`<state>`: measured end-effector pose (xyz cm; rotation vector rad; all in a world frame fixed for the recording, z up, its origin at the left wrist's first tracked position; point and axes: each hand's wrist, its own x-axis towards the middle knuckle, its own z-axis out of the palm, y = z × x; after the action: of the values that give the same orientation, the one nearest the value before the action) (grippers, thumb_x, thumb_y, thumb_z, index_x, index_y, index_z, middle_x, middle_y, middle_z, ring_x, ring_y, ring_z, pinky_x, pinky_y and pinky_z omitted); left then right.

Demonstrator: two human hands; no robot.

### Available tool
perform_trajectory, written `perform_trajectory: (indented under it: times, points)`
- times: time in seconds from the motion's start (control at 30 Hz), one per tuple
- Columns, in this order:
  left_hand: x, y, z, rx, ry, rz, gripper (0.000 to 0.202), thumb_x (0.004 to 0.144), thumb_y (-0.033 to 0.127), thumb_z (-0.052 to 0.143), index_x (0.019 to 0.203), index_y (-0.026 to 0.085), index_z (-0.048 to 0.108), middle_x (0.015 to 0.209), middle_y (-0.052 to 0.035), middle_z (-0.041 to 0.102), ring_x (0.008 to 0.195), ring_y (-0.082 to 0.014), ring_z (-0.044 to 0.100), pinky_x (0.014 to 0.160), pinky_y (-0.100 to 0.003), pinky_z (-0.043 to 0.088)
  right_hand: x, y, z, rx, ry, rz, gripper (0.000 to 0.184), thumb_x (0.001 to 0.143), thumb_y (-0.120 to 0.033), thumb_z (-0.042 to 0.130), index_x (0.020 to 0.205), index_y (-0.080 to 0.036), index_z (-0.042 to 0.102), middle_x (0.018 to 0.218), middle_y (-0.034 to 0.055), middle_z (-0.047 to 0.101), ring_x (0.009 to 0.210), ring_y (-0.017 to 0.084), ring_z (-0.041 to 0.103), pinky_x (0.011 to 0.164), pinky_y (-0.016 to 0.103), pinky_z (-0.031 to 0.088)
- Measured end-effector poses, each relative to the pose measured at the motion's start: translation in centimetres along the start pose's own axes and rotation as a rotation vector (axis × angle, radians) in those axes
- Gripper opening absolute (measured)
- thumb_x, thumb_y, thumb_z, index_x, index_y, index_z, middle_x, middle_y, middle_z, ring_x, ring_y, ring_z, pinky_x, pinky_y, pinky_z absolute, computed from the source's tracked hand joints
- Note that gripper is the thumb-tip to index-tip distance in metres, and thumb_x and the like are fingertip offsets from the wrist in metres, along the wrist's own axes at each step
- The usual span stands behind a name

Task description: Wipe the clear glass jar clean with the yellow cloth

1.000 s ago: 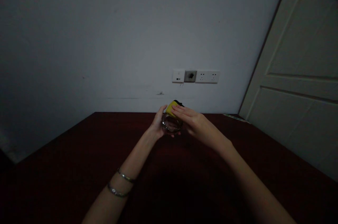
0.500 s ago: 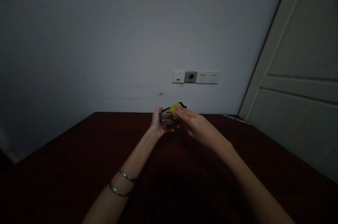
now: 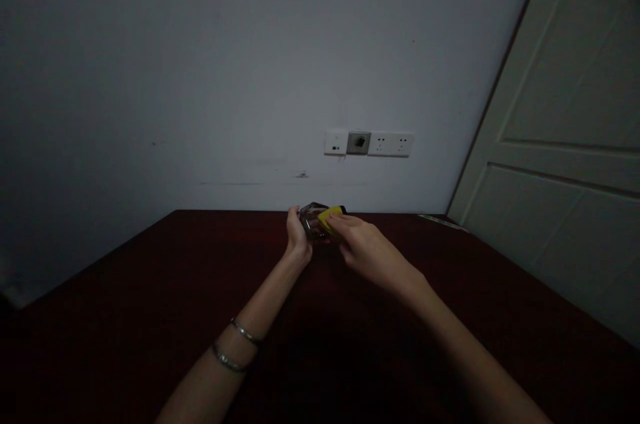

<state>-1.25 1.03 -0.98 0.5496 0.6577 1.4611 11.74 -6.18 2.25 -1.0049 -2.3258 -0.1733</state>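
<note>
Right fingers (image 3: 340,220) hold yellow cloth (image 3: 326,215) against dish (image 3: 311,227), probably glass.

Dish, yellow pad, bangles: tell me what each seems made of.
Dish: probably glass, possibly clear plastic; glossy, with bright highlights and a see-through look.
Yellow pad: perhaps cloth or sponge; matte, showing no glare, but too small and dim to settle.
Bangles: likely metal, silvery and polished, glinting along their bands.

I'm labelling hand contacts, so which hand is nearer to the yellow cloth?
Right. The right hand holds the yellow cloth at the right side of the glassy dish; the left hand is left of the cloth, holding the dish's left side.
</note>
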Motion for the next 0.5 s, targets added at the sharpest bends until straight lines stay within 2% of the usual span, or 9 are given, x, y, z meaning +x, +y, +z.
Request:
perform_trajectory:
  times: [0.2,0.33,0.5]
  points:
    - [-0.4,-0.4,0.4,0.037,0.030,0.100,0.048,0.084,0.033,0.028,0.064,0.011,0.066,0.051,-0.0062,0.063,0.039,-0.0149,0.054,0.043,-0.024,0.040,-0.1,-0.9,-0.7,0.021,-0.051,0.102,0.044,0.067,0.002,0.044,0.105,-0.015,0.060,0.113,0.0130,0.066,0.105,0.026,0.062,0.091,0.039,0.048]
    - [-0.2,-0.3,0.4,-0.059,0.059,0.179,0.042,0.081,0.030,0.032,0.062,0.012,0.065,0.055,-0.0059,0.065,0.044,-0.0153,0.058,0.047,-0.024,0.043,-0.2,-1.7,-1.0,0.061,-0.092,0.131,0.043,0.068,-0.001,0.045,0.104,-0.017,0.062,0.098,0.0098,0.070,0.088,0.024,0.066,0.078,0.035,0.049]
    - [0.0,-0.4,0.5,-0.093,0.061,0.218,0.042,0.080,0.029,0.031,0.062,0.012,0.064,0.054,-0.0064,0.064,0.047,-0.0165,0.060,0.052,-0.025,0.046,-0.4,-2.2,-1.7,0.129,-0.079,0.124,0.048,0.068,-0.004,0.047,0.109,-0.019,0.065,0.099,0.0092,0.071,0.087,0.022,0.064,0.077,0.034,0.048]
